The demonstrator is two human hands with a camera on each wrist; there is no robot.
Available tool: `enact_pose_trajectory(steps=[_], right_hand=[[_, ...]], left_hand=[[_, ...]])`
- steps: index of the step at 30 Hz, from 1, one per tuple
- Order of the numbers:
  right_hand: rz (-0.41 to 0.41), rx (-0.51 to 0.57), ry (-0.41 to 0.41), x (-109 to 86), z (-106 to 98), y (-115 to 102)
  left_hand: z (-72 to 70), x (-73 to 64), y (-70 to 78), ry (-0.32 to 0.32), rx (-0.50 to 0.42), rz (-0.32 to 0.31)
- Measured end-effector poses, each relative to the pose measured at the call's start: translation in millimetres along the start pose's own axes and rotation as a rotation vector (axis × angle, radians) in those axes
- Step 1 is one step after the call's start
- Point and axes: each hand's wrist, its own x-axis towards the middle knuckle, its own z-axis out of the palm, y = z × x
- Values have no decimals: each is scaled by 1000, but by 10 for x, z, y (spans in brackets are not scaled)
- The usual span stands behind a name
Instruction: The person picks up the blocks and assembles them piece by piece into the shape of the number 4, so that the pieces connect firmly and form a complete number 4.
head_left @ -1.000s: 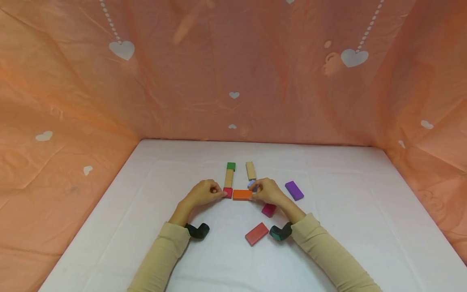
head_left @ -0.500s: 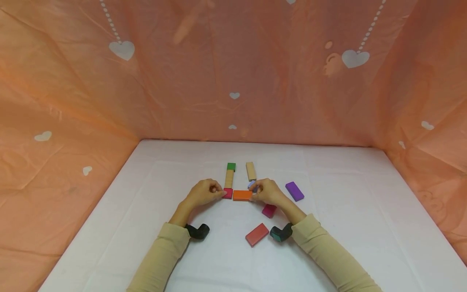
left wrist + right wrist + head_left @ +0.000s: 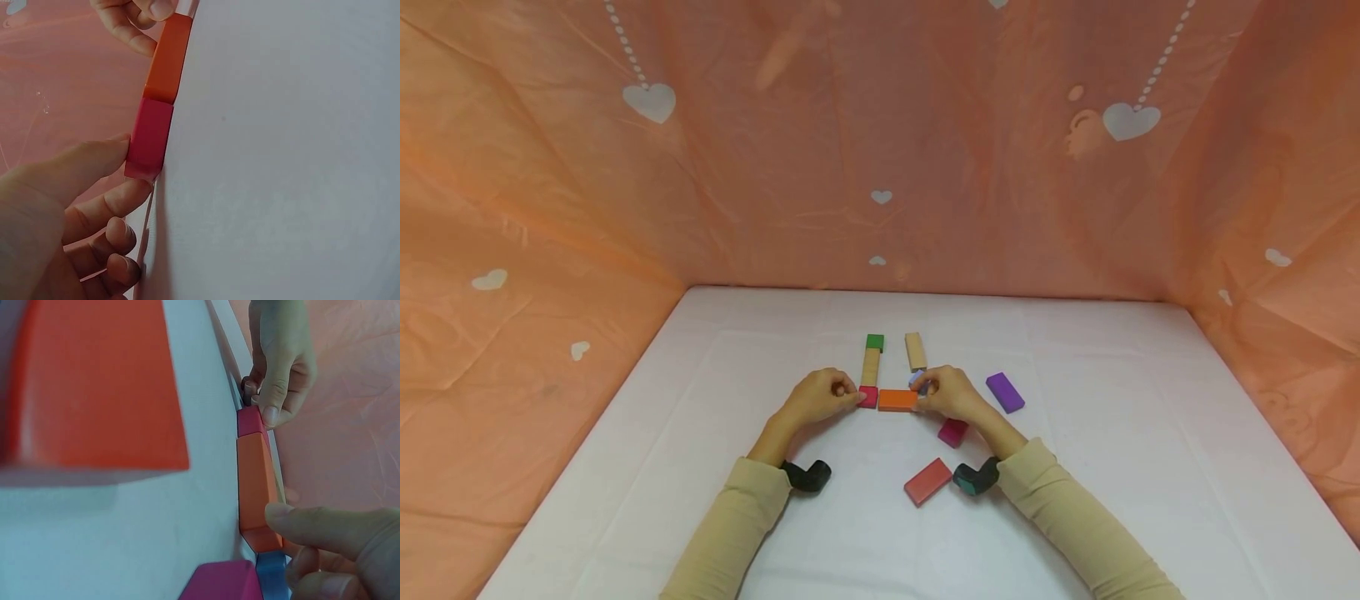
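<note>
In the head view my left hand (image 3: 820,394) pinches a pinkish-red block (image 3: 871,392) between thumb and forefinger. The left wrist view shows the thumb on one side of it and the forefinger at its outer end. An orange rectangular block (image 3: 897,401) lies end to end with it. At the orange block's other end my right hand (image 3: 951,392) holds it, thumb on its face and forefinger mostly hidden behind. Close to those right fingers is a small blue block (image 3: 272,575), partly covered in the head view.
Behind the red block run a plain wooden block (image 3: 870,367) and a green block (image 3: 875,342). Another wooden block (image 3: 915,352) stands behind the blue one. Loose on the white table (image 3: 1112,500) are purple (image 3: 1005,392), magenta (image 3: 952,432) and salmon-red (image 3: 928,482) blocks.
</note>
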Motion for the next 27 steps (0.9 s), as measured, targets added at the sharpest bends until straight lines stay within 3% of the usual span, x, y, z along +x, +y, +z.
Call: enact_pose_trajectory(steps=[27], right_hand=[[-22, -18, 1, 21, -1, -50]], left_hand=[[20, -13, 15, 15, 13, 39]])
